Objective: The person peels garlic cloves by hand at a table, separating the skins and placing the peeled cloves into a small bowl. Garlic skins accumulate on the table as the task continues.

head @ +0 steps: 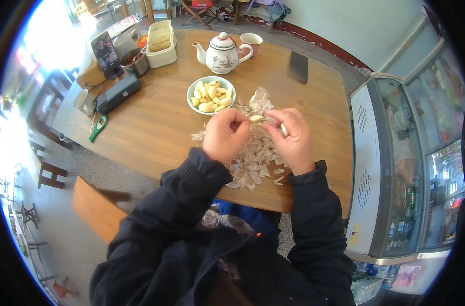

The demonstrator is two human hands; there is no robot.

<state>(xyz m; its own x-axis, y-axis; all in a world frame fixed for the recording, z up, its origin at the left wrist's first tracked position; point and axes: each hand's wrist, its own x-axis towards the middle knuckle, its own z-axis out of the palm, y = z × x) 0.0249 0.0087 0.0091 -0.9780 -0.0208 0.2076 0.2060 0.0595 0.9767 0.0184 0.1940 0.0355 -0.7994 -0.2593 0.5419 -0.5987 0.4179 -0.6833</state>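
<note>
My left hand (228,134) is closed, thumb against forefinger, with a peeled garlic clove (256,118) at its fingertips. Facing it, my right hand (292,134) has thumb and forefinger a little apart beside that clove. A small white piece (284,130), mostly hidden, is tucked under the right hand's curled fingers; it looks like another clove. Dry garlic skins (251,164) lie scattered on the wooden table (159,126) below and between both hands. Just beyond the left hand stands a pale green bowl (189,102) heaped with peeled garlic cloves (211,93).
Farther back are a white teapot (222,59), a cup (254,41) and a dark phone (298,67). At left stand a propped phone (106,53), a metal pot (136,67), a plastic container (161,57), a black box (117,93), a mug (84,102) and green-handled scissors (98,128). A glass-fronted refrigerator (370,164) borders the right.
</note>
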